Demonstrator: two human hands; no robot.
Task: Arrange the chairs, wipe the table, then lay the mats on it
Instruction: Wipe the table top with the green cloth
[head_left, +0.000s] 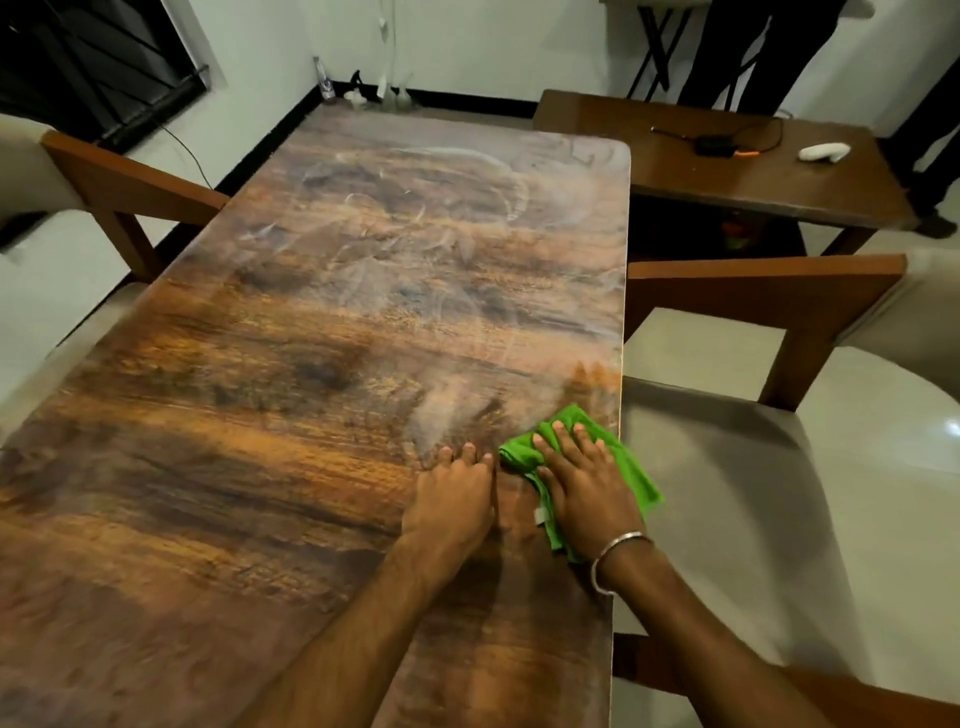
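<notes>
Green and limp, the cloth (631, 467) lies bunched at the right edge of the wooden counter (311, 389), towards the person's end, with one corner hanging past the edge. The right hand (582, 483) presses down on it with fingers spread and flat, gripping nothing. The left hand (457, 499) rests just beside it, palm down on the bare wood, fingers straight and holding nothing.

The cloth looks light and floppy. It will likely fold and slide under a flat palm rather than keep its shape, so steady pressure through the middle should carry it best. Pinching a corner would only drag it into a rope. The glossy top looks slick, and pale streaks (415, 208) mark the far half.

The overhanging corner could slip off the edge if a stroke runs further right. The right chair (753, 291) stands close against that side and the left chair (130, 182) against the other. The widest room for sweeping is leftward and forward across the wood. A side table (727, 176) sits beyond the far right corner. No mats are in view.
</notes>
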